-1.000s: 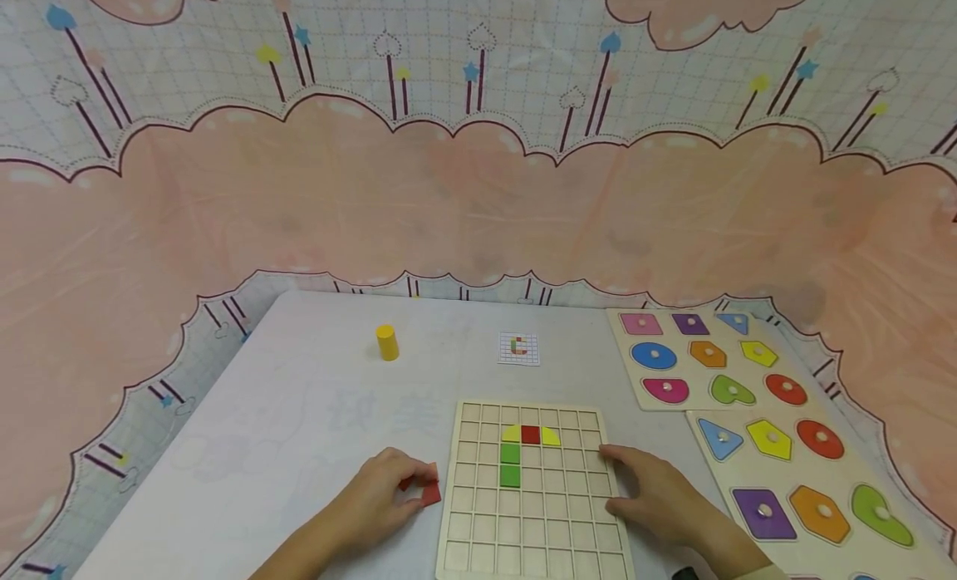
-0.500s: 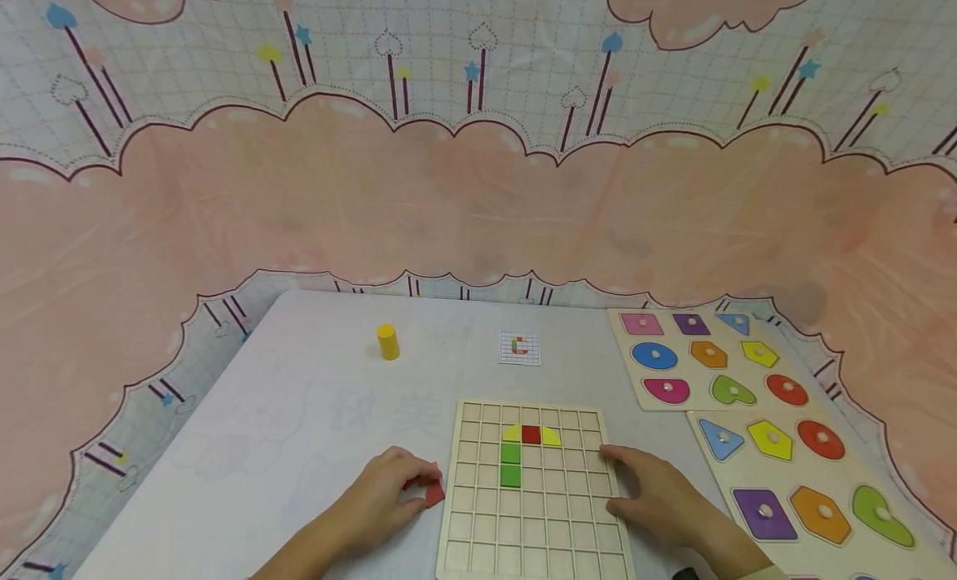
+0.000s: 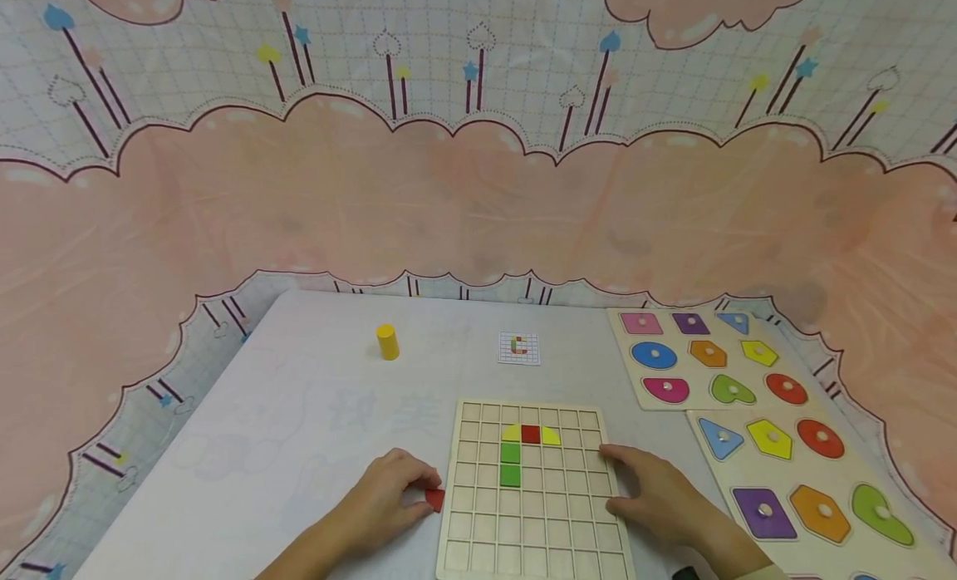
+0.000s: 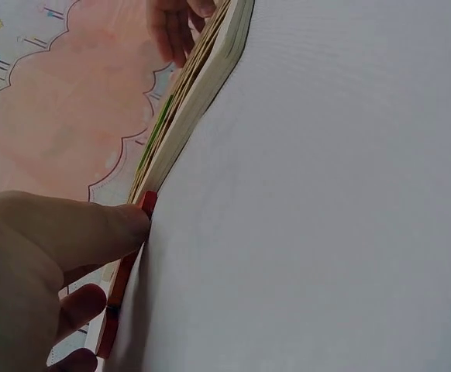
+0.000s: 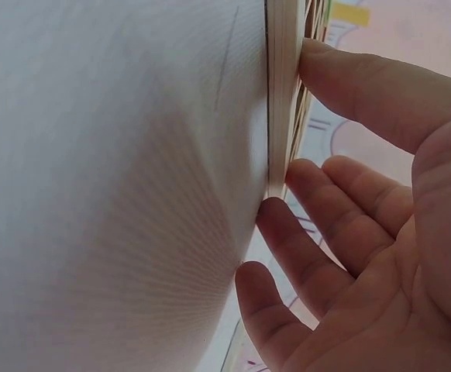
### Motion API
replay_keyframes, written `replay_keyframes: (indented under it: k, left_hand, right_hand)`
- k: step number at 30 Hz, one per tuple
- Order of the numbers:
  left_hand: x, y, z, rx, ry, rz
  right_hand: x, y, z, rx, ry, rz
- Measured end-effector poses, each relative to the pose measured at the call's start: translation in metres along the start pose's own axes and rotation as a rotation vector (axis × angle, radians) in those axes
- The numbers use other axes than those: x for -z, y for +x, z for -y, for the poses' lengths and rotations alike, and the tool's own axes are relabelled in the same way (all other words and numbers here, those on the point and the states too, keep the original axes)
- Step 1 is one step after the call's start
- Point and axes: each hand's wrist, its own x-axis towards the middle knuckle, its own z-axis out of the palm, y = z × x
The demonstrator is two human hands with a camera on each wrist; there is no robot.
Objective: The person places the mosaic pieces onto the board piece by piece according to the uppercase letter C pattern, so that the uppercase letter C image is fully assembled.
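A wooden grid board (image 3: 534, 513) lies at the table's near edge. Its upper rows hold a red square (image 3: 531, 435) between two yellow quarter-rounds, with two green squares (image 3: 510, 464) below the left one. My left hand (image 3: 389, 493) rests just left of the board, its curled fingers pinching a small red piece (image 3: 434, 498) against the board's left side. In the left wrist view the thumb presses that red piece (image 4: 148, 203) and a second red bit (image 4: 109, 329) shows lower. My right hand (image 3: 650, 489) lies with straight fingers (image 5: 349, 81) on the board's right edge (image 5: 284, 93).
A yellow cylinder (image 3: 386, 342) stands far left on the white table, and a small pattern card (image 3: 519, 348) lies behind the grid board. Two wooden shape-peg boards (image 3: 620, 347) (image 3: 718, 480) with coloured knobbed pieces fill the right side. A pink cloud-print cloth hangs all round.
The red piece under my left fingers has slid slightly nearer and closer to the board's left edge, and less of it shows. My right hand has stayed put.
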Motion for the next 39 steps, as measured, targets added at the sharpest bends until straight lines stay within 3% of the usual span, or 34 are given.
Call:
replay_keyframes:
  k: [4, 13, 28, 33, 39]
  left_hand:
    - [-0.001, 0.0, -0.001, -0.008, 0.025, -0.007]
    - [0.003, 0.001, 0.001, 0.074, 0.075, -0.003]
    - [-0.002, 0.005, -0.003, 0.077, 0.04, 0.025]
    - [-0.001, 0.006, -0.005, 0.082, 0.037, -0.003]
    - [-0.001, 0.012, -0.008, 0.041, 0.012, -0.044]
  right_hand:
    - [0.0, -0.001, -0.001, 0.016, -0.005, 0.002]
    - [-0.001, 0.0, -0.001, -0.004, -0.009, -0.002]
    - [-0.001, 0.001, -0.001, -0.006, 0.001, 0.005]
    - [0.0, 0.002, 0.0, 0.004, -0.013, 0.007]
    - [0.0, 0.002, -0.001, 0.017, -0.018, 0.01]
